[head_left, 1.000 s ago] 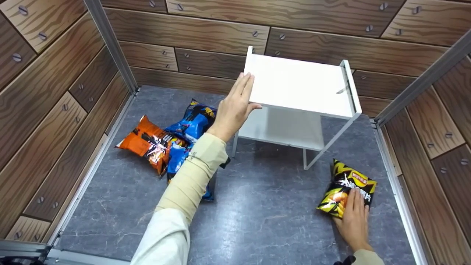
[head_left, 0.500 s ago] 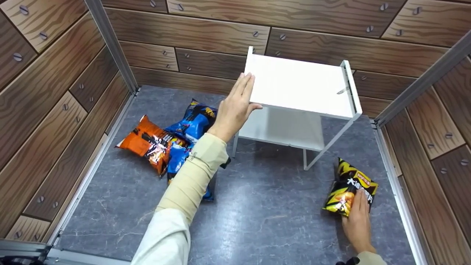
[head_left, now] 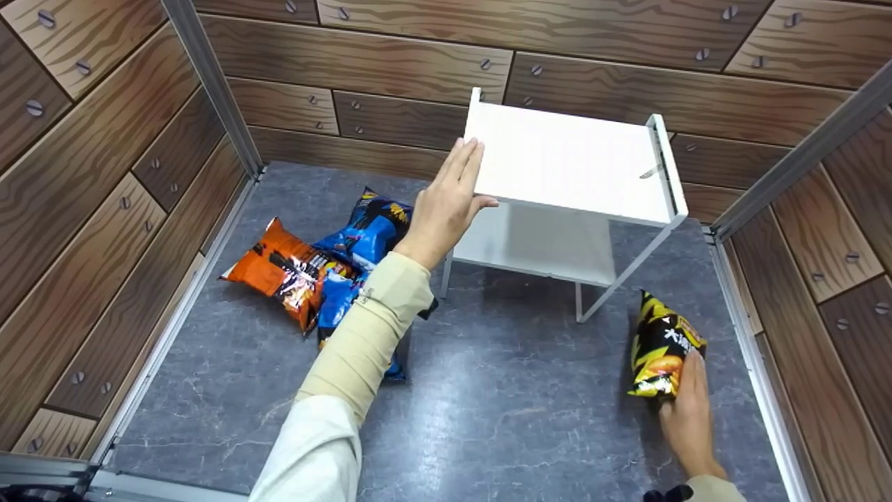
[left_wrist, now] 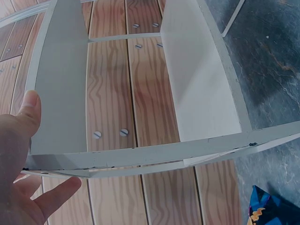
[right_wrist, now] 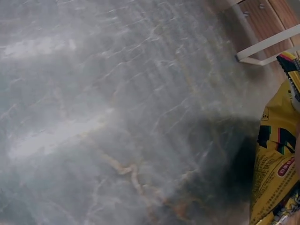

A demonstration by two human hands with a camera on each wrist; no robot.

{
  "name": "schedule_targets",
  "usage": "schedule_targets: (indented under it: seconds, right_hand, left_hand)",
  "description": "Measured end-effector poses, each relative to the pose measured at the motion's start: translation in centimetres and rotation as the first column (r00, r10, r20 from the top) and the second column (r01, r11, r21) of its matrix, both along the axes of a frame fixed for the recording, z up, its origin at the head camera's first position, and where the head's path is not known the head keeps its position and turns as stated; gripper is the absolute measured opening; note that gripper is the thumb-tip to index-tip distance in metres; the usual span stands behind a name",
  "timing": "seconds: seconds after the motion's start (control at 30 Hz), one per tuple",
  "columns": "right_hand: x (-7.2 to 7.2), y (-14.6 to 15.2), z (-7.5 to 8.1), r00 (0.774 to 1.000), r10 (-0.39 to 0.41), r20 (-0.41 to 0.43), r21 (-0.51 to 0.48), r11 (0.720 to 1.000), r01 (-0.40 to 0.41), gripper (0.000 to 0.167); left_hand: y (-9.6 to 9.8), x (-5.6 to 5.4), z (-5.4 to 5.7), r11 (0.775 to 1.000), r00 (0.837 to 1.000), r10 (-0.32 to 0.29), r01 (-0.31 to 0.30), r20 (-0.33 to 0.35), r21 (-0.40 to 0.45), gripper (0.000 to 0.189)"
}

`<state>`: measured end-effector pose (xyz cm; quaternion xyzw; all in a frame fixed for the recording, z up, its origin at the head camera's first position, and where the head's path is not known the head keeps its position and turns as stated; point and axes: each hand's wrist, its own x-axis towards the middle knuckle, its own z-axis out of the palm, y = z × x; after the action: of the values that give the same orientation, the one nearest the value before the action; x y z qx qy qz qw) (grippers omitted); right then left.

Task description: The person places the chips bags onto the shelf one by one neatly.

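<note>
Yellow and black foil at the right: the yellow bag (head_left: pixel 662 348) stands tilted up on the near side of the table's right legs, just apart from them. Right hand (head_left: pixel 686 415) holds it by the right-hand and near side, fingers long and close together on the foil, thumb at the near end; hand part-closed on the bag. Whether the bag's underside touches the floor (head_left: pixel 488 411), I cannot tell. From the right wrist, only the bag's printed yellow side shows, at the frame's edge, with a table leg (right_wrist: pixel 265 49) beyond.

White table (head_left: pixel 568 157), upright, with a lower shelf (head_left: pixel 536 244) and thin legs. Left hand (head_left: pixel 444 209) rests on the near left corner of its top: fingers fairly straight along the side, thumb spread out at the front edge. Left wrist view has the frame passing between thumb and fingers. Firmness of that contact: cannot tell. Nothing else in this hand.

Left of the table, a cluster on the floor. Orange bag (head_left: pixel 279 268) outermost, overlapping blue foil. Blue bag (head_left: pixel 366 233) behind it, partly hidden by the left hand. More blue foil (head_left: pixel 338 300) nearer, largely covered by the beige sleeve (head_left: pixel 362 335).

Floor grey, marbled, shiny in the middle. Wood-print walls (head_left: pixel 390 52) on three sides, grey metal posts (head_left: pixel 212 80) at the corners.
</note>
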<state>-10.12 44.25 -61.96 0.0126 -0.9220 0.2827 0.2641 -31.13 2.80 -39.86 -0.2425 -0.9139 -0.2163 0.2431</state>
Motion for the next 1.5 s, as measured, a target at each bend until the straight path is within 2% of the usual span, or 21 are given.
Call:
schedule_targets:
  seconds: [0.33, 0.47, 0.6, 0.8, 1.1, 1.27, 1.5]
  right_hand:
    - [-0.6, 0.1, 3.5, 0.994, -0.008, 0.109, -0.011, 1.000, 0.009, 0.095]
    - [-0.8, 0.3, 4.8, 0.992, -0.006, 0.129, 0.000, 1.000, 0.006, 0.096]
    - [-1.0, 0.5, 6.0, 0.996, 0.000, 0.087, 0.020, 1.000, -0.002, 0.098]
    - [-1.9, 0.8, 7.9, 0.999, -0.011, -0.046, 0.036, 0.999, 0.013, 0.095]
    - [-3.6, 0.9, 12.2, 0.976, 0.010, -0.219, 0.070, 0.997, 0.006, 0.089]
    - [-4.5, 0.8, 14.8, 0.979, 0.004, -0.206, 0.055, 0.998, 0.008, 0.089]
    - [-5.5, 0.2, 18.5, 0.978, 0.034, -0.206, 0.089, 0.996, -0.016, 0.086]
  left_hand:
    - [0.1, 0.1, 0.0, 1.000, 1.000, -0.003, 0.003, -0.005, 0.001, 0.078]
    - [0.1, 0.0, 0.0, 1.000, 1.000, 0.001, -0.001, -0.009, -0.001, 0.078]
    - [0.1, 0.0, -0.1, 1.000, 1.000, -0.001, 0.001, -0.021, 0.005, 0.078]
    - [0.0, 0.0, -0.1, 1.000, 1.000, 0.003, -0.003, -0.012, 0.007, 0.078]
    - [0.0, -0.1, -0.2, 1.000, 0.999, -0.004, 0.004, -0.033, 0.017, 0.076]
    - [0.0, 0.0, -0.2, 1.000, 1.000, 0.005, -0.005, -0.022, 0.009, 0.077]
    - [0.1, 0.0, -0.1, 1.000, 1.000, 0.004, -0.004, -0.018, -0.001, 0.077]
